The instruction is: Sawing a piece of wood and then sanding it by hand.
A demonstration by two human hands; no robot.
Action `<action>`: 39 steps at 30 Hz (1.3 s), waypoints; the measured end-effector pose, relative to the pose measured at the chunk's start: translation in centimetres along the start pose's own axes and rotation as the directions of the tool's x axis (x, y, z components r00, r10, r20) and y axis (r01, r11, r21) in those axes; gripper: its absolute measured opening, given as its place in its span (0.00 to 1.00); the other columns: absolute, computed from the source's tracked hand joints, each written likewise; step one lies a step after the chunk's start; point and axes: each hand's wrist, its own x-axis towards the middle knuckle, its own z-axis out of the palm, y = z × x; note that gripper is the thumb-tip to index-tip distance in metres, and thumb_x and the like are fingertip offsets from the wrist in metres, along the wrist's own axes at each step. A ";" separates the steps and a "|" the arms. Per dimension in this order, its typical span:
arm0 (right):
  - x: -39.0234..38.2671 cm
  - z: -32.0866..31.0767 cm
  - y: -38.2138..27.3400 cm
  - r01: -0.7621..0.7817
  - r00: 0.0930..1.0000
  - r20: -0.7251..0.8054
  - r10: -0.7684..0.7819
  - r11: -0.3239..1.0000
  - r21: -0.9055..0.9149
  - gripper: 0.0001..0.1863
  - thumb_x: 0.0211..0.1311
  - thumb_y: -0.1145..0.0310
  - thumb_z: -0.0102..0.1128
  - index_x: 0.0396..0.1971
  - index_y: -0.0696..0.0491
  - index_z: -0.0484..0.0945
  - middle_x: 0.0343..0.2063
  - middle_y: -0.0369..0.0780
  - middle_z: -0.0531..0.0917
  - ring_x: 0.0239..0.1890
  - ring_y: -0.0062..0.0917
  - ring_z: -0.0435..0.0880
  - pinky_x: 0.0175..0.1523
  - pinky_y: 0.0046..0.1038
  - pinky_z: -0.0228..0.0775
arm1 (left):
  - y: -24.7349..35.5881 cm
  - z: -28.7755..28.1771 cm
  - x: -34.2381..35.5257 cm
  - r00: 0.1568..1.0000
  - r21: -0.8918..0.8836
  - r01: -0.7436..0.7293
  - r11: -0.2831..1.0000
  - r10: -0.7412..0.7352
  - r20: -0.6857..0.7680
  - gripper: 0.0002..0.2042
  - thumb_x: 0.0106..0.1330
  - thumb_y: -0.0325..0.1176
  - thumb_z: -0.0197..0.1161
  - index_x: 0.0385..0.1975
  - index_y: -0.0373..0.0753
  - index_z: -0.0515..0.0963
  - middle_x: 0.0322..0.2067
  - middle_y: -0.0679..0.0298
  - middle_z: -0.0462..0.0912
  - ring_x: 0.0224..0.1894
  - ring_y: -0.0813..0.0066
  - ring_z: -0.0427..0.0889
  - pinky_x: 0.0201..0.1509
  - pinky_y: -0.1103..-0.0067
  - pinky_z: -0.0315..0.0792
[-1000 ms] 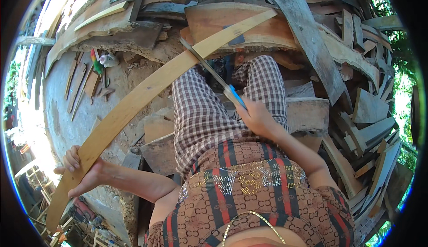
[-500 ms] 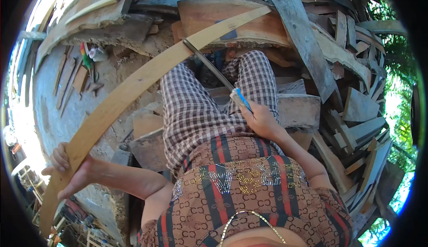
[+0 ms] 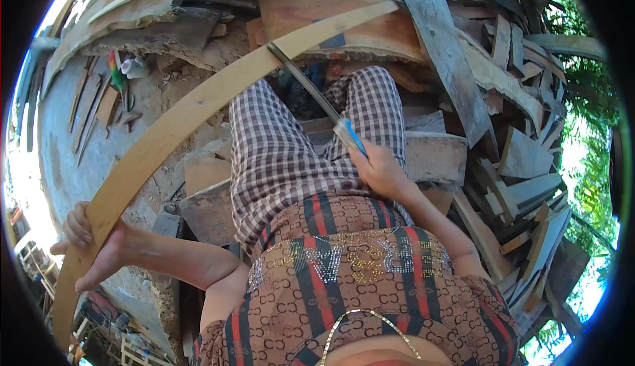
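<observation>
My left hand (image 3: 92, 240) grips a long, curved pale wooden board (image 3: 165, 128) near its lower end at the left. The board slants up toward the far middle. My right hand (image 3: 380, 171) is closed on the blue and silver handle of a long metal file (image 3: 307, 85), whose far part lies across the upper stretch of the board. My legs in checked trousers (image 3: 278, 141) are below the board and file, with knees bent.
Planks and slabs (image 3: 337, 12) are piled ahead, with a long grey plank (image 3: 443, 62) leaning at right. More offcuts (image 3: 522, 161) crowd the right. A concrete surface (image 3: 66, 154) at left bears wood strips, tools and a white container (image 3: 134, 68).
The board, both hands and surroundings have shifted up and left in the view. The file's tip, which stuck out past the board's far edge, now sits at that edge.
</observation>
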 end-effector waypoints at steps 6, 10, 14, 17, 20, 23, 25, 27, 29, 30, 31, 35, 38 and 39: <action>9.7 1.9 -4.1 0.182 0.982 -0.048 -0.182 0.983 -0.007 0.14 0.65 0.63 0.46 0.29 0.59 0.72 0.20 0.51 0.77 0.24 0.47 0.76 0.28 0.40 0.64 | -0.5 -0.4 0.8 0.999 -0.009 0.037 0.999 -0.037 -0.023 0.34 0.45 0.79 0.46 0.29 0.49 0.58 0.14 0.72 0.55 0.18 0.81 0.56 0.25 0.82 0.52; 3.4 1.5 0.3 0.098 0.993 -0.058 -0.103 0.992 -0.081 0.12 0.66 0.64 0.46 0.34 0.58 0.73 0.14 0.43 0.72 0.16 0.29 0.71 0.25 0.31 0.62 | -1.1 -0.2 -0.4 0.996 -0.025 0.012 1.000 -0.015 -0.088 0.35 0.47 0.79 0.42 0.27 0.48 0.57 0.14 0.72 0.55 0.17 0.82 0.56 0.24 0.84 0.52; 3.0 1.0 -0.6 0.059 0.998 0.030 -0.058 0.996 -0.069 0.13 0.66 0.63 0.47 0.37 0.58 0.75 0.12 0.40 0.72 0.17 0.26 0.73 0.24 0.30 0.62 | 0.5 0.0 0.1 0.999 0.005 -0.016 1.000 0.016 -0.038 0.36 0.46 0.80 0.46 0.28 0.46 0.64 0.15 0.72 0.55 0.18 0.83 0.56 0.24 0.84 0.52; 9.4 2.7 -2.9 0.182 0.980 -0.069 -0.188 0.979 -0.088 0.14 0.65 0.62 0.47 0.33 0.58 0.74 0.17 0.46 0.74 0.21 0.36 0.74 0.27 0.35 0.63 | 0.2 1.3 -0.2 0.987 -0.028 -0.027 0.999 0.022 -0.156 0.37 0.48 0.77 0.48 0.37 0.46 0.74 0.15 0.73 0.55 0.19 0.84 0.56 0.25 0.84 0.51; 10.5 2.6 -4.9 0.126 0.987 -0.084 -0.134 0.988 -0.093 0.16 0.66 0.60 0.47 0.33 0.58 0.74 0.20 0.50 0.76 0.23 0.43 0.76 0.29 0.40 0.63 | -1.4 1.6 -1.4 0.992 0.041 -0.061 0.997 0.065 -0.107 0.38 0.51 0.75 0.48 0.48 0.49 0.76 0.15 0.75 0.55 0.18 0.85 0.54 0.25 0.85 0.50; 4.6 0.8 -0.7 -0.004 1.000 0.001 0.004 0.998 -0.067 0.14 0.67 0.64 0.45 0.36 0.59 0.74 0.14 0.44 0.71 0.18 0.26 0.72 0.25 0.31 0.61 | -1.6 1.3 -2.1 0.991 -0.168 -0.029 0.985 0.007 -0.132 0.37 0.53 0.73 0.49 0.53 0.50 0.74 0.15 0.76 0.55 0.18 0.85 0.54 0.26 0.85 0.49; 2.1 0.2 0.2 -0.030 0.999 0.033 0.032 0.998 -0.047 0.13 0.67 0.65 0.46 0.36 0.60 0.74 0.13 0.43 0.70 0.17 0.23 0.72 0.24 0.30 0.61 | -1.3 1.7 -2.1 0.995 -0.106 -0.007 0.994 -0.004 -0.102 0.36 0.54 0.72 0.48 0.52 0.50 0.75 0.15 0.76 0.55 0.18 0.85 0.54 0.26 0.85 0.50; 1.3 0.1 -0.6 -0.098 0.994 0.061 0.093 0.991 0.088 0.15 0.68 0.64 0.43 0.24 0.56 0.70 0.09 0.32 0.68 0.10 0.14 0.66 0.17 0.21 0.55 | -0.6 1.7 -2.0 0.996 -0.094 -0.012 0.996 0.003 -0.092 0.36 0.54 0.73 0.48 0.52 0.50 0.75 0.15 0.76 0.55 0.18 0.85 0.54 0.26 0.85 0.50; 4.7 1.1 -2.3 0.015 0.999 0.032 -0.016 1.000 0.018 0.15 0.69 0.64 0.43 0.24 0.56 0.70 0.09 0.32 0.68 0.10 0.14 0.66 0.17 0.21 0.55 | -0.3 2.4 -1.1 0.998 -0.103 -0.009 0.995 0.003 -0.059 0.36 0.53 0.73 0.48 0.52 0.50 0.74 0.15 0.76 0.55 0.18 0.86 0.54 0.26 0.85 0.50; 6.9 1.5 -3.2 0.128 0.992 0.003 -0.128 0.990 -0.059 0.15 0.69 0.64 0.42 0.24 0.57 0.70 0.09 0.32 0.69 0.10 0.14 0.66 0.17 0.21 0.55 | -0.5 2.7 -0.6 0.999 -0.097 -0.013 0.995 0.009 -0.047 0.37 0.52 0.73 0.51 0.51 0.49 0.74 0.15 0.76 0.56 0.19 0.86 0.55 0.26 0.86 0.52; 8.2 1.3 -4.2 0.130 0.992 0.002 -0.130 0.990 -0.056 0.15 0.69 0.64 0.42 0.24 0.57 0.70 0.09 0.32 0.69 0.10 0.14 0.66 0.17 0.21 0.55 | -0.6 2.9 -0.3 0.999 -0.090 -0.018 0.996 0.015 -0.037 0.37 0.50 0.72 0.53 0.50 0.47 0.74 0.16 0.76 0.56 0.19 0.86 0.56 0.26 0.86 0.53; 7.8 2.1 -3.2 0.107 0.994 -0.019 -0.108 0.994 -0.029 0.13 0.67 0.65 0.45 0.34 0.60 0.74 0.13 0.40 0.71 0.15 0.20 0.71 0.22 0.28 0.60 | -1.4 3.7 -1.0 0.996 -0.108 -0.055 0.993 0.047 -0.069 0.36 0.53 0.71 0.52 0.52 0.47 0.73 0.16 0.76 0.56 0.19 0.87 0.55 0.26 0.86 0.53; 1.3 -0.1 0.5 -0.054 0.998 0.042 0.052 0.997 0.051 0.13 0.68 0.66 0.44 0.28 0.58 0.71 0.10 0.34 0.69 0.10 0.16 0.67 0.16 0.22 0.58 | -1.5 3.5 -1.2 0.992 -0.116 -0.048 0.992 0.033 -0.125 0.35 0.57 0.72 0.45 0.56 0.54 0.70 0.16 0.77 0.55 0.18 0.86 0.52 0.25 0.85 0.50; 0.3 -0.4 1.0 -0.082 0.995 0.056 0.077 0.993 0.081 0.13 0.68 0.66 0.44 0.26 0.57 0.70 0.10 0.33 0.68 0.09 0.15 0.66 0.16 0.21 0.57 | -0.7 3.9 -1.3 0.991 -0.090 -0.089 0.992 0.079 -0.112 0.35 0.57 0.72 0.45 0.56 0.54 0.70 0.16 0.77 0.55 0.18 0.86 0.52 0.25 0.85 0.50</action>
